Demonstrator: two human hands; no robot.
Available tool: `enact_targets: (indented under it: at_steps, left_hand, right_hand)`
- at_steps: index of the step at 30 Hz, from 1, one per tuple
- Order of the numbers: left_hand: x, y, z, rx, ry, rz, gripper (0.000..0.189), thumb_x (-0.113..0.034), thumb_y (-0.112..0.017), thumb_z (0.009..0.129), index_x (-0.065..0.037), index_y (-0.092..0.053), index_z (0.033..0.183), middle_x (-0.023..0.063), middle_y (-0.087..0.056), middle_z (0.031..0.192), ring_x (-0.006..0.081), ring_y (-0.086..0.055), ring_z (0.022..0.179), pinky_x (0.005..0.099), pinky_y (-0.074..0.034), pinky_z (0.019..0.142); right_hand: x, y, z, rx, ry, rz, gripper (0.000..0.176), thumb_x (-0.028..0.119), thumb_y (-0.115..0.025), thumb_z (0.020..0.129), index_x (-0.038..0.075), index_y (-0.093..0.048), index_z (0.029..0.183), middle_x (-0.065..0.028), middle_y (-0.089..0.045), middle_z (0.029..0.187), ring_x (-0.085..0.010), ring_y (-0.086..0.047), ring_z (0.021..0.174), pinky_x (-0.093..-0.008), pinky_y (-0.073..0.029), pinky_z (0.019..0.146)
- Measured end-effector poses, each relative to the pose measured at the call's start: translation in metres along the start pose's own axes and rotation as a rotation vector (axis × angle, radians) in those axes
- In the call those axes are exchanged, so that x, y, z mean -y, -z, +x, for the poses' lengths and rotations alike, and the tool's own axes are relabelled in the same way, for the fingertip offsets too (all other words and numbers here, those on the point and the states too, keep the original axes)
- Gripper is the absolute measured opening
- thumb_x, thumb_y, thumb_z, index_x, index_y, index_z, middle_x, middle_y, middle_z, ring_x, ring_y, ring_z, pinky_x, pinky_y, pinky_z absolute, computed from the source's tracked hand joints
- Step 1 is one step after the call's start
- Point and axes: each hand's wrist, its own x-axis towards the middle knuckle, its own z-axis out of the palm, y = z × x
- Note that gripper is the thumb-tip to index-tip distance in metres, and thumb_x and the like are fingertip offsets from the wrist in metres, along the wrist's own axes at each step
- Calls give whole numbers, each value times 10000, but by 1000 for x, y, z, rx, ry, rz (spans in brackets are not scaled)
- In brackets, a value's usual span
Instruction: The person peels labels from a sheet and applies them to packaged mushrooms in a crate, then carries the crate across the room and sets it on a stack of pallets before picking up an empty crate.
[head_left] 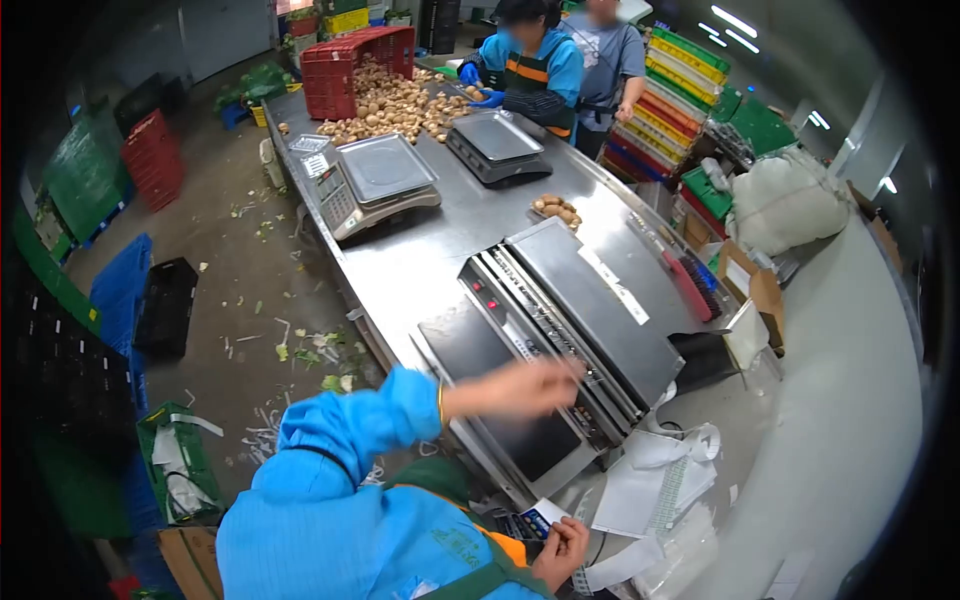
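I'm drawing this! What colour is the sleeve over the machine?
The sleeve is bright blue, clearest in the head view.

Table (pixel 440 250): long stainless steel bench, running away from the camera.
Near end: flat wrapping machine (pixel 570 320), red buttons on one side.
Middle: keypad scale (pixel 380 180); second scale (pixel 495 145) just beyond; small mushroom batch (pixel 557 208) near the machine.
Right edge: red brush (pixel 690 285).
Far end: loose mushroom heap (pixel 395 105) against a tipped red crate (pixel 355 60).

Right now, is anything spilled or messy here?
Yes. Mushrooms lie loose from the tipped red crate across the table at its far end, and leaf scraps litter the floor left of it.
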Motion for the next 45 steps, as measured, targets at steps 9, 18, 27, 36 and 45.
enact_targets:
  at_steps: [9,18,27,36,45]
  left_hand:
    - [40,-154,-95,327,152,-79,581,-369,-554,916,-108,-357,1396,151,-625,1039,249,-609,818,333,-480,706]
    - [45,-181,-113,249,71,-219,476,-102,-644,824,-70,-511,1280,132,-628,1076,199,-610,932,310,-472,818]
    - [-28,-126,-81,179,-131,-84,580,-135,-621,867,-120,-380,1395,98,-594,1027,177,-585,924,302,-490,793]
    - [-185,-54,-51,139,-922,-265,532,-4,-595,843,-6,-408,1341,142,-629,959,217,-603,773,310,-487,704]
    - [-8,-176,-81,462,-135,-31,566,-232,-601,893,-52,-364,1375,138,-494,1193,231,-580,902,326,-483,789]
  right_hand:
    - [-3,16,-16,-184,-122,63,70,-101,-524,833,-34,-542,843,-84,-513,1018,-81,-494,728,-184,-410,624]
    - [-26,29,-37,-49,10,11,125,-16,-521,897,-35,-553,1017,-127,-546,1036,-197,-569,929,-280,-470,806]
    - [-14,39,-46,-101,1,-93,116,-12,-530,883,-36,-560,992,-101,-590,902,-148,-567,795,-266,-474,720]
    - [-13,41,-48,48,-42,23,107,-52,-506,878,-9,-503,977,-69,-506,881,-110,-499,760,-217,-422,704]
    - [-21,50,-64,-269,-94,-107,158,-40,-535,857,-57,-576,1008,-129,-608,944,-197,-582,842,-300,-472,780]
